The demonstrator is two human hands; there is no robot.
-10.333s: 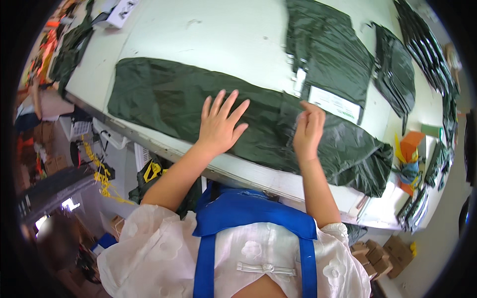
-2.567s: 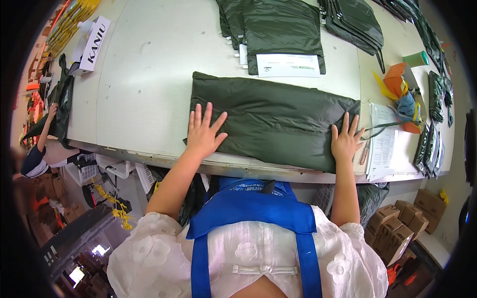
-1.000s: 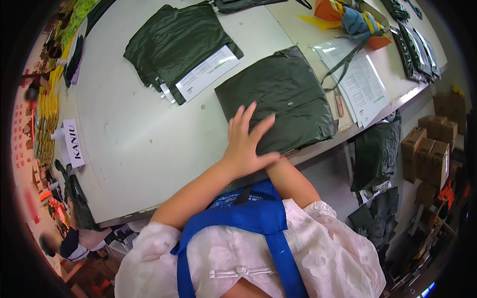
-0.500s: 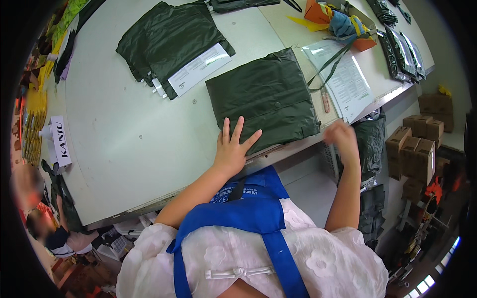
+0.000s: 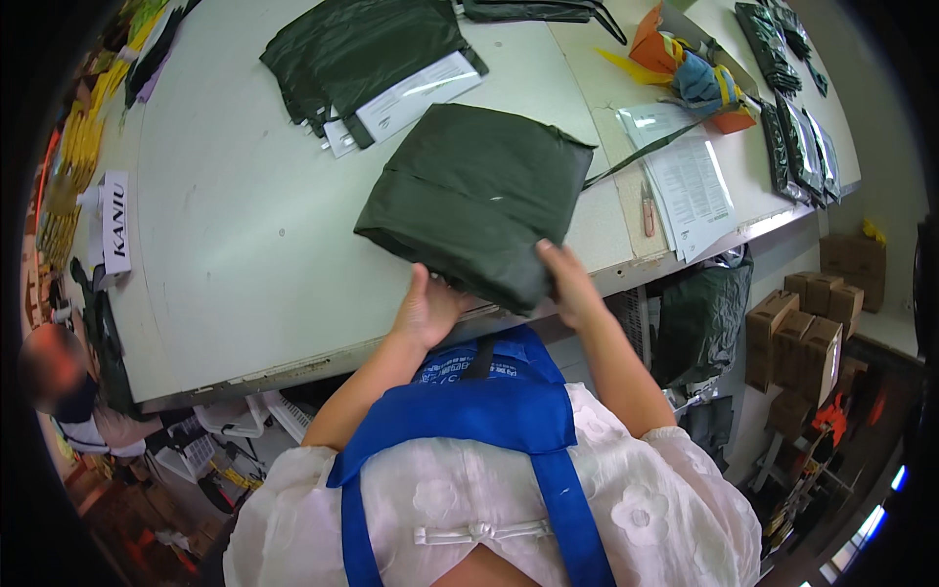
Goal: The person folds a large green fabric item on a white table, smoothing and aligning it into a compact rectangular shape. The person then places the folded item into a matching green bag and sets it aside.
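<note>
A dark green folded fabric bundle [image 5: 479, 191], smooth and slightly shiny, is tilted with its near edge raised at the table's front edge. My left hand [image 5: 430, 308] grips it from below at the near edge, thumb up and fingers partly hidden under the fabric. At the near right corner, my right hand [image 5: 572, 284] holds it with the thumb on top and the other fingers out of sight. A thin dark green strap [image 5: 641, 155] runs from behind the bundle's right side toward an orange box [image 5: 657, 41] filled with blue and yellow cloth.
Beyond the bundle lie more dark green folded pieces [image 5: 362, 59] with a white printed sheet [image 5: 416, 96]. To the right are papers in clear sleeves [image 5: 690, 191], a small orange-handled tool [image 5: 648, 210] and packed dark bags [image 5: 797, 147]. Cardboard boxes [image 5: 802, 342] stand off the table's right side.
The bundle has been turned over and shifted left, its near edge lifted. My left hand, flat on top before, now holds from below; my right hand has come in from the right onto the corner.
</note>
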